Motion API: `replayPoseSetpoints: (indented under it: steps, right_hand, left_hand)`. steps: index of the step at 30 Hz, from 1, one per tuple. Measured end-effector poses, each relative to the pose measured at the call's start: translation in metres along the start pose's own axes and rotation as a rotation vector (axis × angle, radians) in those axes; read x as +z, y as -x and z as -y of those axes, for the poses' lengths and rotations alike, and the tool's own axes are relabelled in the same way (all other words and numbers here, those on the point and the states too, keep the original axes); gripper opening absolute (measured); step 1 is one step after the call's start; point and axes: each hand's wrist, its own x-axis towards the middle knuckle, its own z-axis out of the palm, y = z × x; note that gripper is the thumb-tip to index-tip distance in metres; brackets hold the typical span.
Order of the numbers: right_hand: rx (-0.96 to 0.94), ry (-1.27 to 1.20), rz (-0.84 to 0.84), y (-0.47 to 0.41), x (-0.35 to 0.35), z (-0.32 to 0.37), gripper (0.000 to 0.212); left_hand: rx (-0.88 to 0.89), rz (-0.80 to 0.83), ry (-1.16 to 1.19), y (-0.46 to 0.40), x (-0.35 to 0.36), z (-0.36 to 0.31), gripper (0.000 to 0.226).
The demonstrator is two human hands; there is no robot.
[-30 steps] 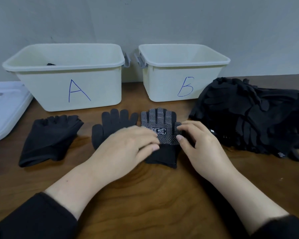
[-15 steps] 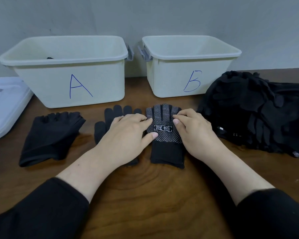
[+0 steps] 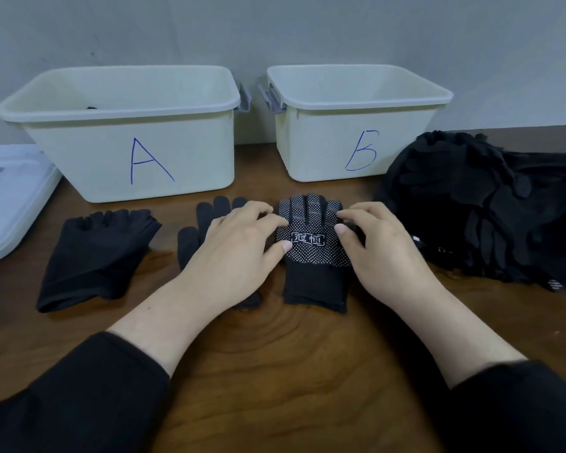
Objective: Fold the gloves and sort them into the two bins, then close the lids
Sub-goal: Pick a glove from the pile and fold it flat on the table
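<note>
Pressing a knit dotted glove [image 3: 312,253] flat, both hands' curled fingertips [image 3: 280,220] on its edges, woodgrain table [image 3: 291,371].

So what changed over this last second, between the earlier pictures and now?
Both hands slid away from the person along the dotted glove, from its cuff end to its palm and finger bases. The left hand now covers more of the plain glove, and the right hand rests at the dotted glove's right edge. Nothing was gripped or released. The folded glove, bins and pile stayed put.
</note>
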Motion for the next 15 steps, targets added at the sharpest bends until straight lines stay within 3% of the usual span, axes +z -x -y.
replayPoseSetpoints:
  steps: [3,5,8,11,15]
  right_hand:
    - [-0.098,-0.110,-0.021,0.008,-0.014,0.000,0.015]
    - [-0.220,-0.169,0.077,0.017,-0.022,0.000,0.007]
    - [-0.393,-0.111,0.278,0.034,-0.025,-0.002,0.017]
    - [-0.439,-0.002,0.383,0.043,-0.028,-0.009,0.039]
    - [-0.426,0.010,0.339,0.043,-0.028,-0.013,0.038]
  left_hand:
    - [0.118,0.022,0.074,0.006,-0.004,0.001,0.035]
    - [0.152,0.099,0.040,0.009,-0.002,0.001,0.039]
    - [0.168,0.089,0.025,0.009,0.000,0.002,0.046]
    - [0.271,0.094,0.027,0.013,-0.001,0.003,0.045]
    - [0.328,0.106,0.089,0.019,-0.004,0.004,0.048]
